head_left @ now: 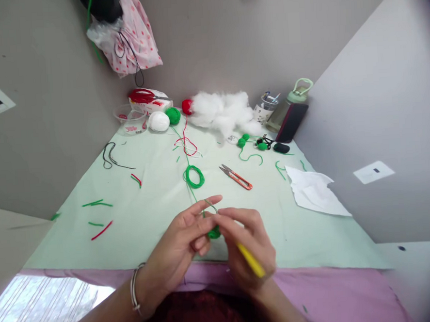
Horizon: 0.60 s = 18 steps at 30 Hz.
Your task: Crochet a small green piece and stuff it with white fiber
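Right now my left hand (183, 240) pinches the small green crochet piece (214, 232) just left of my right hand (247, 244), closed around the yellow hook (250, 261) whose shaft slants up-left towards it.

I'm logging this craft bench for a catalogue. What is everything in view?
green crochet piece: 1, green, between both hands
crochet hook: 1, yellow handle, in right hand
green yarn: 1 coil, mid table
thread snips: 1, orange, right of coil
yarn balls: 3, white, green, red, far edge
stuffing: 1 heap, white, far edge
paper sheet: 1, white, right side
water bottle: 1, pale green, far right
cloth bag: 1, pink, on wall
left hand: holds piece
right hand: grips hook
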Each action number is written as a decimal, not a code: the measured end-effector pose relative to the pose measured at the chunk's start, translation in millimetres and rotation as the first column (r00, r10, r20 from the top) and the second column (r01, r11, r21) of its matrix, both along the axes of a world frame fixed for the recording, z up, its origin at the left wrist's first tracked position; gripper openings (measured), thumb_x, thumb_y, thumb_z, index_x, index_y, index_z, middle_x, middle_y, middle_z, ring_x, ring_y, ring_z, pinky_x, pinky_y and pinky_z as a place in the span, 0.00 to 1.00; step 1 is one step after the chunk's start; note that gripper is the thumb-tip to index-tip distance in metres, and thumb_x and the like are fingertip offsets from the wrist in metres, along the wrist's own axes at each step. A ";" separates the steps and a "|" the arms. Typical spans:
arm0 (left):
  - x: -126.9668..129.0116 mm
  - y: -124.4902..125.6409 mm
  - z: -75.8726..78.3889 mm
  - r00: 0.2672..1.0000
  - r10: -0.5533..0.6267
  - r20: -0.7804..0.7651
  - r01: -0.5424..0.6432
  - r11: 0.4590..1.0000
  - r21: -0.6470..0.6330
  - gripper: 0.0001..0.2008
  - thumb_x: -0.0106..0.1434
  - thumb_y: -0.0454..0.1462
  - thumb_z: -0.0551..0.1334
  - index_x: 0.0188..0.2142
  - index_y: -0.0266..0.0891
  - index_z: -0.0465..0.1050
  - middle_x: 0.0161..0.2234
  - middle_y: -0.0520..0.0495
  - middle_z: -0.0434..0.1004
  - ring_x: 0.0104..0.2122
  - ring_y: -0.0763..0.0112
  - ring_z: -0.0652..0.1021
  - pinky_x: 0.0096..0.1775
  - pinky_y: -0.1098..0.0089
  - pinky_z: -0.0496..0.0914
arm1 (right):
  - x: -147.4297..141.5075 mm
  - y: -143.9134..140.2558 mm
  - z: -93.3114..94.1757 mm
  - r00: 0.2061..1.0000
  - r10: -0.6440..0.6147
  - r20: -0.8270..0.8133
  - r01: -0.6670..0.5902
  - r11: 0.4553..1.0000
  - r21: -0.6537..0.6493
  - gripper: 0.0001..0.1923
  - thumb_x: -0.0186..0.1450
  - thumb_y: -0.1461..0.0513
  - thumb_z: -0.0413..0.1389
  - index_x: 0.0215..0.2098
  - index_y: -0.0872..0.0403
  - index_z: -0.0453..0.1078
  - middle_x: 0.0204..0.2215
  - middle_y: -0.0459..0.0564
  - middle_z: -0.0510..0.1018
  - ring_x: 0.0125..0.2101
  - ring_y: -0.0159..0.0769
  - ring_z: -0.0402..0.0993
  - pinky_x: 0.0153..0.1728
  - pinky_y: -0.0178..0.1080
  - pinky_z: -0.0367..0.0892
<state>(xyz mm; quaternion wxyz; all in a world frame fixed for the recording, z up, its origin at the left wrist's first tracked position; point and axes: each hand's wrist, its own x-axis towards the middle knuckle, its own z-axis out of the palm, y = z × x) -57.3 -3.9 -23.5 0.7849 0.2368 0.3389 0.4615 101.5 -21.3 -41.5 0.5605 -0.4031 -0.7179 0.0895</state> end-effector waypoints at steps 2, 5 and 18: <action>-1.4 2.1 1.8 0.999 0.007 0.038 -0.006 1.000 -0.024 0.23 0.61 0.38 0.77 0.55 0.39 0.82 0.28 0.57 0.65 0.21 0.84 0.55 0.23 0.79 0.56 | 0.3 2.1 4.7 0.978 0.010 -0.206 -0.036 0.992 -0.120 0.16 0.73 0.69 0.56 0.49 0.46 0.81 0.38 0.50 0.83 0.36 0.38 0.79 0.35 0.42 0.77; 0.0 1.5 1.8 0.993 0.119 -0.015 -0.118 0.990 0.073 0.26 0.60 0.35 0.77 0.57 0.44 0.82 0.33 0.54 0.71 0.25 0.83 0.63 0.25 0.80 0.60 | -2.4 3.8 8.5 0.953 0.031 -0.301 -0.096 0.974 -0.203 0.13 0.75 0.67 0.55 0.45 0.47 0.81 0.34 0.49 0.81 0.33 0.37 0.77 0.31 0.41 0.75; -2.8 0.7 -0.7 0.997 0.020 -0.068 -0.009 0.987 0.162 0.22 0.62 0.37 0.76 0.56 0.48 0.82 0.35 0.53 0.74 0.30 0.78 0.70 0.29 0.78 0.66 | -6.2 9.8 9.4 0.884 0.094 -0.458 -0.244 0.928 -0.281 0.09 0.74 0.61 0.58 0.41 0.48 0.82 0.34 0.49 0.82 0.36 0.39 0.78 0.36 0.42 0.75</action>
